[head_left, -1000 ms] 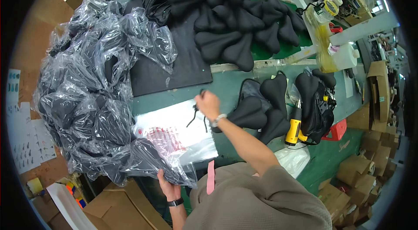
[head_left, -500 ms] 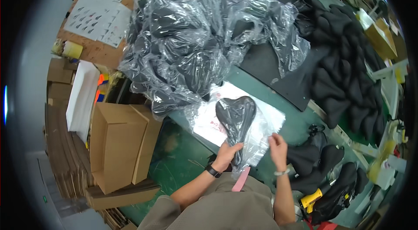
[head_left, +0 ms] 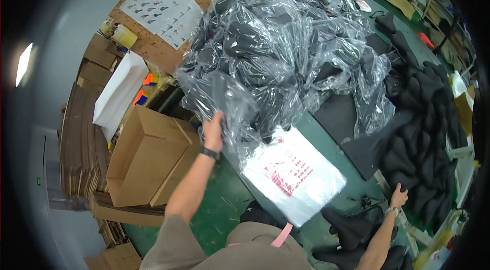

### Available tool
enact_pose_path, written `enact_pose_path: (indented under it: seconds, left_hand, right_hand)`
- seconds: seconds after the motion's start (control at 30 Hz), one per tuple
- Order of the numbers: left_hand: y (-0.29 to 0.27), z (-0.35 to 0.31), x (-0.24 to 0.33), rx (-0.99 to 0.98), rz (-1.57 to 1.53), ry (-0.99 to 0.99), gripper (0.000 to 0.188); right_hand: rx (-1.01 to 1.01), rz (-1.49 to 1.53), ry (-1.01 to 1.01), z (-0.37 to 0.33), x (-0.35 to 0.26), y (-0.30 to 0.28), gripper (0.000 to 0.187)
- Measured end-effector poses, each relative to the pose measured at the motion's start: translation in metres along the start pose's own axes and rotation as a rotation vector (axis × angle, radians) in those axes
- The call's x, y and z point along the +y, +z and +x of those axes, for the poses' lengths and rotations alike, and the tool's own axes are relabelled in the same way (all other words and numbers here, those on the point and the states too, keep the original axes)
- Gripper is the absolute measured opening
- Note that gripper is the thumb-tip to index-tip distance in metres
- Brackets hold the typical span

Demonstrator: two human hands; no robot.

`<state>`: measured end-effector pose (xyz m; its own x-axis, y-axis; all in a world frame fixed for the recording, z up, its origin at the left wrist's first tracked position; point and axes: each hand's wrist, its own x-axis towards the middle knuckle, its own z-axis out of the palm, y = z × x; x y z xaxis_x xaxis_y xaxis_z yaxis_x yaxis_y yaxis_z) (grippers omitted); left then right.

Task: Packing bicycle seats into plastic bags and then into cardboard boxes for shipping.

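At the left front of a big heap of bagged bicycle saddles (head_left: 265, 50), my left hand (head_left: 213, 134) is closed on the lower end of a black bicycle saddle in a clear plastic bag (head_left: 220, 94). That saddle lies against the heap and is partly blurred. Far to the right, my right hand (head_left: 398, 196) has its fingers apart at the near edge of a pile of unbagged black saddles (head_left: 416, 142); whether it touches one I cannot tell. Between my arms, a stack of flat clear plastic bags with red print (head_left: 293, 175) lies on the green table (head_left: 326, 142).
An open cardboard box (head_left: 148, 157) stands at the left beside stacked flat cardboard (head_left: 84, 142). More black saddles (head_left: 352, 226) lie near my right forearm. A black board (head_left: 365, 142) lies under the heap's right side. Sheets with saddle pictures (head_left: 158, 4) lie on the brown surface behind.
The bagged saddle has gone from above the plastic bag stack to the heap, forward and left, with my left hand. My right hand has moved right to the unbagged saddles. The view has shifted.
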<state>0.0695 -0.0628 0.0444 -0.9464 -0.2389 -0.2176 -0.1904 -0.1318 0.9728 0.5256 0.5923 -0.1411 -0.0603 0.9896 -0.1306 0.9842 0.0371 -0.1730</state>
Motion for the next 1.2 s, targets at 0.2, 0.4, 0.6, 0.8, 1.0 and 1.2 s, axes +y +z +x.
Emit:
enact_pose_path:
  seconds: [0.2,0.4,0.6,0.8,1.0,1.2]
  left_hand:
    - [-0.004,0.171,0.078,0.055,-0.275,-0.157,0.036]
    - [0.032,0.261,0.123,0.022,-0.183,-0.220,0.085]
    - [0.023,0.155,0.018,-0.283,0.406,0.104,0.030]
    - [0.019,-0.136,-0.067,-0.801,1.022,0.101,0.018]
    - [0.092,-0.299,-0.127,-1.120,0.600,-0.414,0.057]
    - [0.210,-0.378,-0.089,-0.923,0.157,-0.357,0.070]
  right_hand:
    - [-0.029,0.005,0.054,0.008,-0.010,-0.001,0.098]
    - [-0.075,0.050,0.035,0.022,0.005,-0.003,0.098]
    - [-0.120,0.380,0.034,0.035,-0.049,-0.028,0.084]
    - [-0.104,0.498,0.300,0.064,-0.031,0.007,0.099]
    - [-0.139,0.707,0.187,-0.073,-0.088,-0.095,0.082]
    - [-0.078,1.035,-0.110,-0.243,-0.093,-0.135,0.053]
